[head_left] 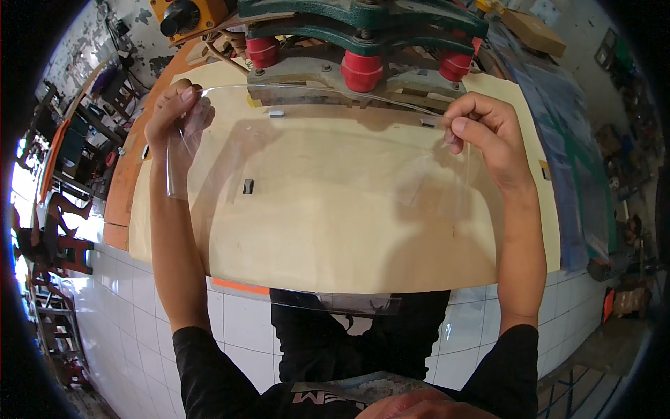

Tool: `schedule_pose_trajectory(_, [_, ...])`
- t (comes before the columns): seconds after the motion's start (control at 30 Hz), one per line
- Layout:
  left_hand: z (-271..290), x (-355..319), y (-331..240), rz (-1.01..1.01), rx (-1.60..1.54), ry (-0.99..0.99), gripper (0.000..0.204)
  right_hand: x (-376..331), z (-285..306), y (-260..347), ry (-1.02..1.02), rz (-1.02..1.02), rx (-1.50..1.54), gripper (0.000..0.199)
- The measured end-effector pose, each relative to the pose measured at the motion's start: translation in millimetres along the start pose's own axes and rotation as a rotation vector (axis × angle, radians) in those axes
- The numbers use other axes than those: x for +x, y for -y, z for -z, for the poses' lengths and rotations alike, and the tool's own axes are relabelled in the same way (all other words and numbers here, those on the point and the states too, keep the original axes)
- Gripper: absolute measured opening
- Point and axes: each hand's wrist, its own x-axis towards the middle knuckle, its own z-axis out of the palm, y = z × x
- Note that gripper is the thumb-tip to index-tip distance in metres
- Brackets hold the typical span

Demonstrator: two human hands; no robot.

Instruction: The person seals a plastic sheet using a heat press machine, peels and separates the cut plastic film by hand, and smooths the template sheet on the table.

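A large clear plastic sheet (321,150) is stretched between my two hands over a cream-covered work table. My left hand (172,115) pinches its far left corner, thumb against fingers, and the film hangs in a curl below it. At the far right corner, my right hand (488,133) grips the sheet between thumb and fingertips. The far edge of the film bows slightly upward in front of the press. A clear strip also shows past the table's near edge; I cannot tell whether it belongs to the same sheet.
A green press (366,31) with red cylindrical feet (361,71) stands at the back. Small dark blocks (248,186) sit on the cream board (314,262). Stacked bluish plastic sheets (558,160) lie at the right. A yellow control box (187,17) is at the back left.
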Motion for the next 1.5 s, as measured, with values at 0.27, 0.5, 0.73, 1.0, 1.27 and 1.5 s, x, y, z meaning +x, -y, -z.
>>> schedule_pose_trajectory(0.27, [0,1,0,-0.031,-0.045,0.016,0.026,1,3,-2,0.006,0.019,-0.007,0.010])
schedule_pose_trajectory(0.5, [2,1,-1,-0.043,-0.055,0.029,0.026,1,3,-4,0.025,0.038,0.010,0.008])
schedule_pose_trajectory(0.73, [0,1,0,-0.035,-0.071,0.036,0.028,1,6,-6,0.030,0.029,0.013,0.008])
schedule_pose_trajectory(1.0, [3,-1,0,-0.027,-0.129,0.101,0.027,0,-9,-8,0.030,0.009,-0.197,0.013])
schedule_pose_trajectory(1.27, [1,-1,0,0.001,-0.121,0.162,0.029,1,-15,-9,0.005,0.056,-0.276,0.014])
schedule_pose_trajectory(1.5, [-7,-3,3,-0.033,-0.064,0.115,0.032,0,-16,-9,-0.001,0.096,-0.359,0.013])
